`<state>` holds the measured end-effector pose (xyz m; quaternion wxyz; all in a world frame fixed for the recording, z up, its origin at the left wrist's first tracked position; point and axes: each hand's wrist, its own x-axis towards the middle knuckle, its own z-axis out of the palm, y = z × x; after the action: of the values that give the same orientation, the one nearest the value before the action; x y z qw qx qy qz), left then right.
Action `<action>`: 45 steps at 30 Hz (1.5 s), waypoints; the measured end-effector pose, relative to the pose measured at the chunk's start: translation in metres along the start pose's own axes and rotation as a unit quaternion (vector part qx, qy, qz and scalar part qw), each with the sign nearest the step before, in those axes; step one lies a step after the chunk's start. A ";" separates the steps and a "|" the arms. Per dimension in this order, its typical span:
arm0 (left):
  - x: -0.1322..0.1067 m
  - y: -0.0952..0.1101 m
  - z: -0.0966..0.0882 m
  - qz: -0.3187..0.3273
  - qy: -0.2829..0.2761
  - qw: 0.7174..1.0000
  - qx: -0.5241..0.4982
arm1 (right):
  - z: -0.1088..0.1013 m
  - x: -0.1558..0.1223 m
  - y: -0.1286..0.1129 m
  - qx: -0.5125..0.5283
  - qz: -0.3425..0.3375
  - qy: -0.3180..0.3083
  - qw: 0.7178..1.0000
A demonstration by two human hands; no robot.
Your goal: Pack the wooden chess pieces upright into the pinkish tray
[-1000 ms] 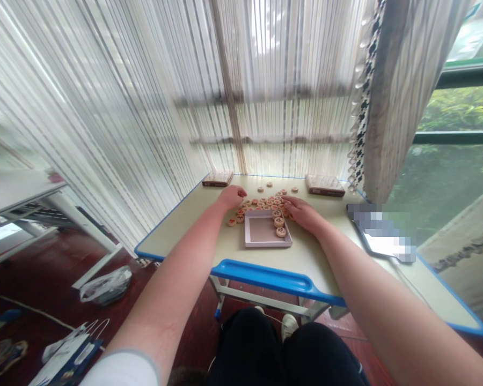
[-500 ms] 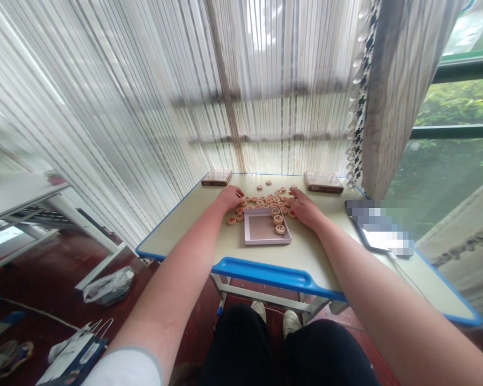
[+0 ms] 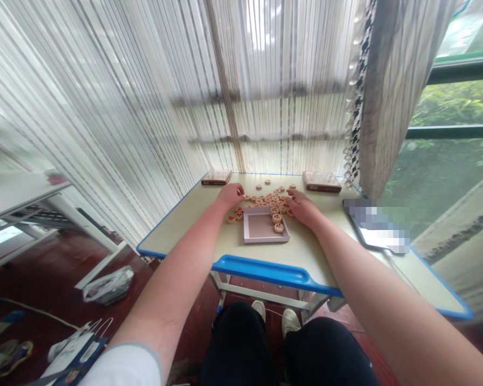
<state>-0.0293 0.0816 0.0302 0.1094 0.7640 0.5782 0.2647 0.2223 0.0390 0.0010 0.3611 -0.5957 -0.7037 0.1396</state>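
Note:
Several round wooden Chinese chess pieces [image 3: 261, 201] with red or dark characters lie in a loose heap beyond an open shallow box [image 3: 257, 239]. Inside the box, 3 pieces [image 3: 277, 219] line its right side. At the heap's left edge is my left hand [image 3: 230, 196], its fingers curled in; what they hold, if anything, is too small to make out. My right hand [image 3: 303, 206] rests by the heap's right edge, fingers spread and touching or close to pieces there. A red-marked piece [image 3: 231, 219] lies left of the box.
Two brown boxes [image 3: 216, 177] [image 3: 322, 181] stand at the desk's back corners. A tablet-like device [image 3: 372, 236], partly blurred out, lies on the right with a cable. A blue tray edge [image 3: 263, 271] runs along the front. Striped curtains [image 3: 290, 123] hang behind.
My left hand has lifted slightly away from the near pieces, its fingers more curled. My right hand has barely shifted at the heap. The box and its pieces look the same.

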 end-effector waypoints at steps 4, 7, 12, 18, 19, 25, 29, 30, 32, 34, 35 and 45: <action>-0.002 0.010 0.005 0.008 -0.019 0.972 -0.236 | -0.004 -0.006 -0.011 -0.048 -0.070 0.039 0.996; -0.008 0.021 0.008 0.009 -0.066 0.938 -0.339 | -0.006 -0.016 -0.029 -0.052 -0.173 0.040 0.983; -0.019 0.039 0.007 0.009 -0.119 0.924 -0.364 | -0.007 -0.030 -0.050 -0.094 -0.229 0.044 0.968; -0.024 0.046 0.005 0.053 -0.150 0.907 -0.390 | -0.010 -0.030 -0.050 -0.097 -0.246 0.051 0.963; -0.025 0.047 0.004 0.058 -0.148 0.904 -0.396 | -0.010 -0.030 -0.050 -0.094 -0.247 0.053 0.963; -0.024 0.048 0.006 0.071 -0.151 0.906 -0.390 | -0.011 -0.026 -0.047 -0.045 -0.245 0.064 0.966; -0.017 0.037 0.010 0.081 -0.056 0.971 -0.216 | -0.016 -0.020 -0.037 -0.026 -0.196 0.065 0.978; -0.016 0.033 0.011 0.091 -0.041 0.983 -0.153 | -0.019 -0.019 -0.034 -0.031 -0.177 0.064 0.982; -0.014 0.028 0.012 0.114 -0.047 0.990 -0.067 | -0.022 -0.017 -0.029 -0.049 -0.140 0.058 0.987; -0.015 0.027 0.011 0.146 -0.075 0.986 -0.030 | -0.025 -0.016 -0.027 -0.061 -0.117 0.048 0.990; -0.015 0.027 0.011 0.164 -0.084 0.983 -0.020 | -0.025 -0.016 -0.026 -0.064 -0.114 0.042 0.991; -0.012 0.025 0.014 0.197 -0.088 0.976 -0.010 | -0.023 -0.019 -0.029 -0.068 -0.136 -0.001 0.988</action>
<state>-0.0039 0.0647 0.0272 0.1128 0.8820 0.4022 0.2184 0.2172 0.0082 0.0291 0.3347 -0.5169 -0.7868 0.0420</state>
